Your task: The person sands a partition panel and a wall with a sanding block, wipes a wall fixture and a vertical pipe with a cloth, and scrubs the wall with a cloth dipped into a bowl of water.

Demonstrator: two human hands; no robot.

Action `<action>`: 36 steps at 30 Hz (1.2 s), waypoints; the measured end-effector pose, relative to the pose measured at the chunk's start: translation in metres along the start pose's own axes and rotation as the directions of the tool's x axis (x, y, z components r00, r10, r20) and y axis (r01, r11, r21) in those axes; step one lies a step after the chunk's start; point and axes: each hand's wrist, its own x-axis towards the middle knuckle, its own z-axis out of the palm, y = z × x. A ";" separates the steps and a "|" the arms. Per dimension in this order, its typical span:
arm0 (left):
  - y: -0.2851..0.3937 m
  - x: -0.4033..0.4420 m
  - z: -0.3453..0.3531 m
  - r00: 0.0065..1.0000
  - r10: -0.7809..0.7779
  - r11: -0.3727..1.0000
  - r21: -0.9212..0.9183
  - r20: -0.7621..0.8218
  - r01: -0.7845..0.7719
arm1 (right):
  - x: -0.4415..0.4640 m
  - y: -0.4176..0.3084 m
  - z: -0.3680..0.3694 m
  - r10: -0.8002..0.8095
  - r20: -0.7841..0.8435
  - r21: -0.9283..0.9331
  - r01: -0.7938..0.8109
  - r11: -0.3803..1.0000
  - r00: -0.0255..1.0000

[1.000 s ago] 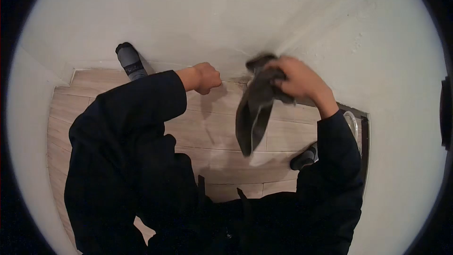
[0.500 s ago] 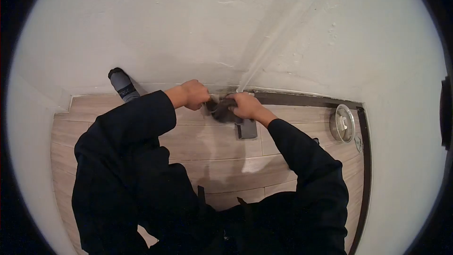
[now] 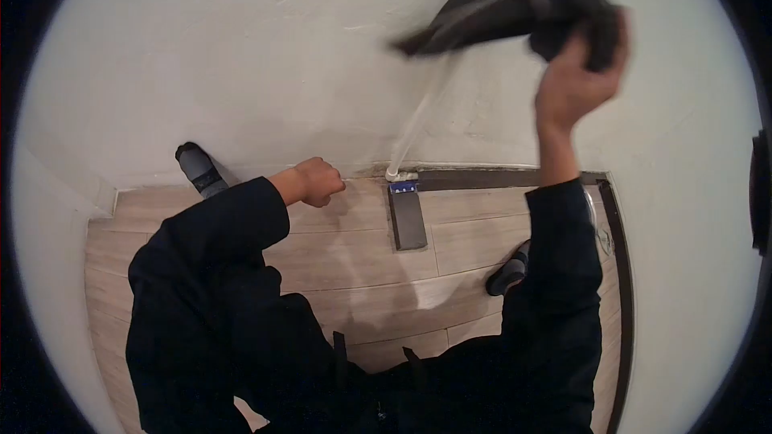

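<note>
Nearest, at six o'clock, are the person's black clothes [image 3: 354,394]. Just past them, toward four o'clock, a socked right foot [image 3: 507,275] shows beside the black sleeve; the left foot [image 3: 201,169] is off toward nine o'clock from the left hand [image 3: 320,183]. That hand is curled into a fist over the pale plank floor [image 3: 346,261]; whether it pinches anything small, I cannot tell.

Toward four o'clock from the fist lies a dark block [image 3: 408,221], apart from both hands, its long axis running roughly eleven to five, with a blue patch [image 3: 404,187] at the far end. The fist is the nearer hand to it; from the right hand [image 3: 581,68] it lies between seven and eight o'clock.

Farther out, a dark baseboard [image 3: 482,179] runs from near the blue patch toward three o'clock, and a white pipe [image 3: 414,133] slants up toward one.

Beyond, against the pale wall [image 3: 241,56], the right hand grips one end of a dark cloth [image 3: 503,12] — fingers closed round the bunched fabric. From that grip the cloth stretches toward nine o'clock, nearly level, its loose end blurred — well apart from the left hand, between one and two o'clock of it.
</note>
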 end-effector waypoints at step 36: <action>0.009 -0.009 0.008 0.995 0.024 0.997 0.073 0.094 -0.031 | 0.081 0.043 -0.048 0.224 0.012 0.296 -0.218 0.930 0.974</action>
